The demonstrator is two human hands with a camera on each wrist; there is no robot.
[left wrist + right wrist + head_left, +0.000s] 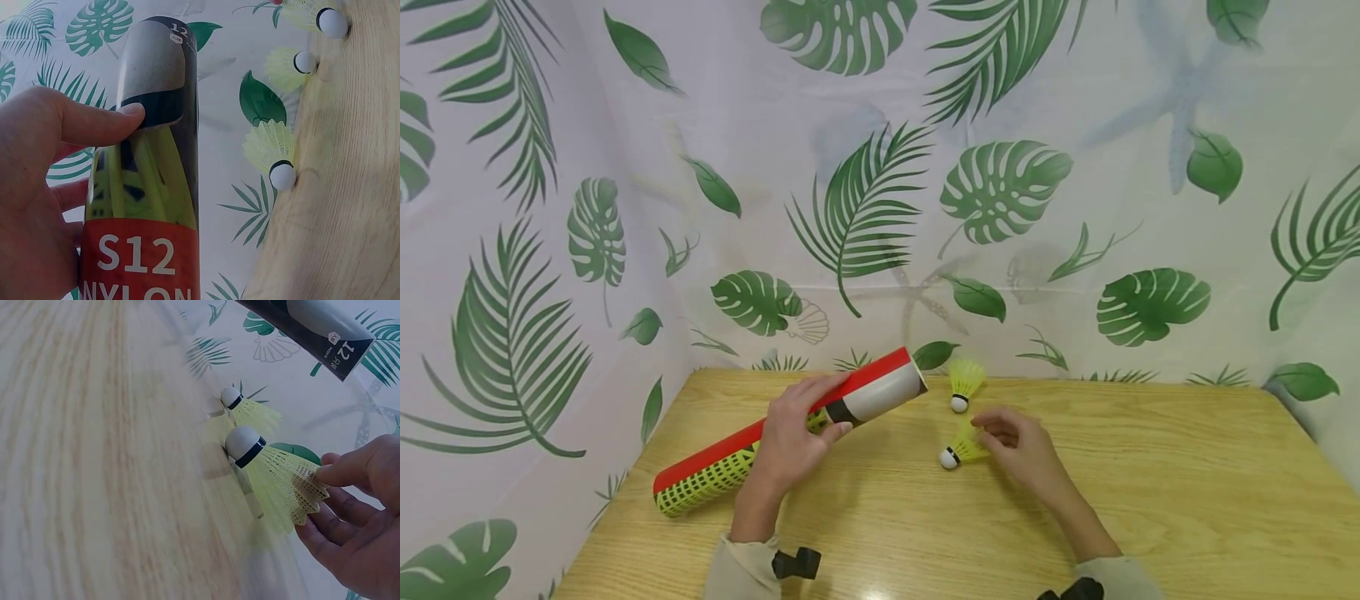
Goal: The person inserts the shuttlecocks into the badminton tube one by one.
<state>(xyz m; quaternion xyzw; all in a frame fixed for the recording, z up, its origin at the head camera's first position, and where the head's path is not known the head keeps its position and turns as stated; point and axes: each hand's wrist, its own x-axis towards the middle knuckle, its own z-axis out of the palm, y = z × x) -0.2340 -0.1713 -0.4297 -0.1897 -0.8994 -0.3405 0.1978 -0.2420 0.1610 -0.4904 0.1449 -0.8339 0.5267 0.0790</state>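
Note:
My left hand [793, 433] grips a shuttlecock tube [876, 387] round its middle, tilted with its grey end up to the right. The tube's red label [140, 256] reads S12 NYLON, and yellow shuttlecocks show through its clear wall. With thumb and fingers at the skirt's edge, my right hand [1022, 450] pinches a yellow shuttlecock [284, 481] with a white cork, which lies low over the table. Just behind it rests another shuttlecock [959, 402]. The left wrist view also has a shuttlecock [282, 174] nearer the tube, hidden in the head view.
The wooden table [1150, 483] runs up to a white cloth backdrop [1037, 333] printed with green leaves. Cloth also hangs along the left side. Dark straps with small mounts [796, 563] sit on both wrists over light sleeves.

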